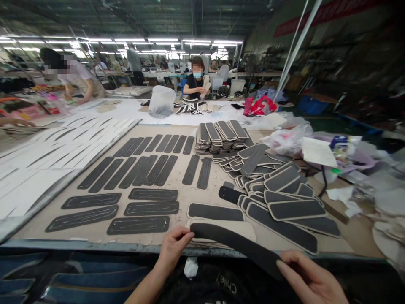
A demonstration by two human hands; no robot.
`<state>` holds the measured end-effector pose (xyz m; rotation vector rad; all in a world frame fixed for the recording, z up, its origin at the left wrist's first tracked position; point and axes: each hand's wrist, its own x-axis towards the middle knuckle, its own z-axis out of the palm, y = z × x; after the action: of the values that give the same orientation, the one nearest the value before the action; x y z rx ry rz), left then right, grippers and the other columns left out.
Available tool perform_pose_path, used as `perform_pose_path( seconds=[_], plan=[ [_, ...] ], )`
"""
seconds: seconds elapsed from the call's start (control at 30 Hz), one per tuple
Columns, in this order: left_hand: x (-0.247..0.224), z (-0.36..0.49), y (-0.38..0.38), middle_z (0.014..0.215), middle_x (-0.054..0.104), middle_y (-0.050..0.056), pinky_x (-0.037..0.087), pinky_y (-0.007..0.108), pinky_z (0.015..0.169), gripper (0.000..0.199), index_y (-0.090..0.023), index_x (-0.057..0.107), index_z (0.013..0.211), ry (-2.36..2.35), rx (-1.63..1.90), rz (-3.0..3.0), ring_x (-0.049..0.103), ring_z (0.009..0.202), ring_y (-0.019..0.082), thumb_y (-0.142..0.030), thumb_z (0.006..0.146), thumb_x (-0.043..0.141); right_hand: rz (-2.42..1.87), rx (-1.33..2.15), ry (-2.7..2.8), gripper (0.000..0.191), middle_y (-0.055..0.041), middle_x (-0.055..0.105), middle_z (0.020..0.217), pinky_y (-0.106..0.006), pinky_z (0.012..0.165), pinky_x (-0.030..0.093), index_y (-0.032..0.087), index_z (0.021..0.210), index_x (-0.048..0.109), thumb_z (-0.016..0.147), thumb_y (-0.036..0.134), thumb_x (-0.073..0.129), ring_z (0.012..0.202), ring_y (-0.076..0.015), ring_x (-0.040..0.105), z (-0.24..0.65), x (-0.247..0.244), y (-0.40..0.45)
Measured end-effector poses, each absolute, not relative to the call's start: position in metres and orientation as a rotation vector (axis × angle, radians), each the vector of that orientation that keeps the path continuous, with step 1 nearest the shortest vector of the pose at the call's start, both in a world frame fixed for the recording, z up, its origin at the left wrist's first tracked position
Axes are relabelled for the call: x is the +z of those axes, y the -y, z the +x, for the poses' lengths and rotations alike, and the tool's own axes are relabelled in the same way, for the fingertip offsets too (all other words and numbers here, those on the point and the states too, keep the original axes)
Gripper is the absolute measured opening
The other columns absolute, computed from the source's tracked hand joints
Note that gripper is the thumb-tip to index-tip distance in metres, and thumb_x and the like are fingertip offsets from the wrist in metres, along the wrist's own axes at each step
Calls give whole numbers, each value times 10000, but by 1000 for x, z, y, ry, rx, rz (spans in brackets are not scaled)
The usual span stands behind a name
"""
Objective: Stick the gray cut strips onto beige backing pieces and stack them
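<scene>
A long dark grey strip (234, 242) is held at both ends, bowed upward, over the table's front edge. My left hand (175, 245) pinches its left end; my right hand (308, 274) grips its right end, lower down. Beneath the strip lies a beige piece (247, 230) on a low stack. Just behind it is a dark strip with a beige border (215, 212). Glossy marks show on dark strips (138, 225) laid out at the left. Bordered pieces (297, 210) lie in a loose heap at the right.
Neat stacks of bordered pieces (221, 131) stand behind the heap. White sheets (63, 147) cover the left side. Plastic bags (289, 137) and a purple basket (363, 162) are at the right. A masked person (196, 84) sits across the table; another person (79, 80) bends at the far left.
</scene>
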<state>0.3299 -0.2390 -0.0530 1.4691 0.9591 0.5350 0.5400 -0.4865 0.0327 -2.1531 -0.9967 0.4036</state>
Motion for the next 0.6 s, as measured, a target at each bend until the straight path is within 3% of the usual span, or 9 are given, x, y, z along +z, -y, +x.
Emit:
perform_pose_path(
  seconds=[0.27,0.6],
  plan=[
    [-68,328,223,494,432,-40,319,215,518,378,-165,537,570,-977,267,1755,423,528,115,-520,699,530,-2271,598,825,316,39,524,549,-224,527,372,209,637,559,773,475,453,546,-126,487,578,-29,446],
    [-85,348,207,539,536,-16,320,227,552,352,-165,601,612,-1074,85,2027,507,584,144,-459,746,463,-2436,672,806,281,33,546,503,-244,541,328,212,535,544,731,392,453,547,-147,513,603,-63,421]
  ],
)
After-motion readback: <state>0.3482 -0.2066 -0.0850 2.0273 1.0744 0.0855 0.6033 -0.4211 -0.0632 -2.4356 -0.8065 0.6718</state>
